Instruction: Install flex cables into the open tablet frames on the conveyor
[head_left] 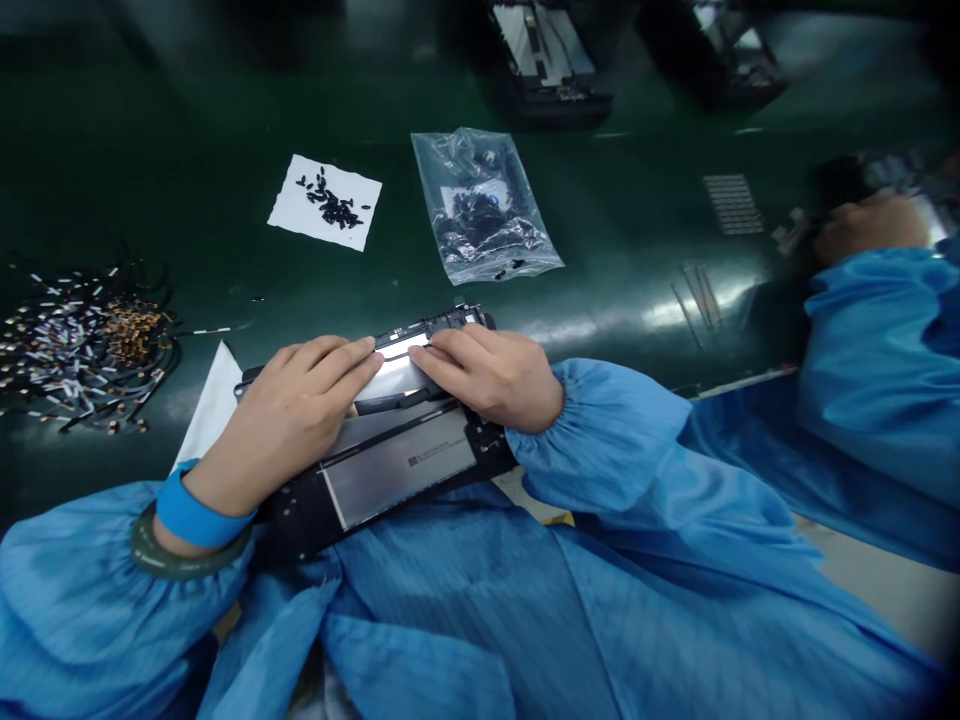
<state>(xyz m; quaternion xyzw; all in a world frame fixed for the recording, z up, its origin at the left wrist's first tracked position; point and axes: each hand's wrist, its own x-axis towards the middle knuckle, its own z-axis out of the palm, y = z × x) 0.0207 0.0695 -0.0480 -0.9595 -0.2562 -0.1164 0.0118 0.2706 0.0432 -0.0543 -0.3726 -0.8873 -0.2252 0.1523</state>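
My left hand (307,395), wearing a blue wrist strap (201,512), lies over the left part of an opened phone assembly (394,378) with a dark frame and a silver inner surface. Its fingers are bent and close together, their tips on the silver part. My right hand (491,372) grips the right end, thumb and fingers pressed near a bright white strip (405,347). The assembly rests on a second dark phone part (405,465), which has a grey panel with small print. My palms hide both ends of the upper assembly.
A pile of thin cables (90,335) lies at left. Beyond my hands are white paper (289,205) with small black pieces and a clear bag (499,245) of black parts. Dark trays (562,105) stand at the back. A co-worker's hand (874,228) is at right.
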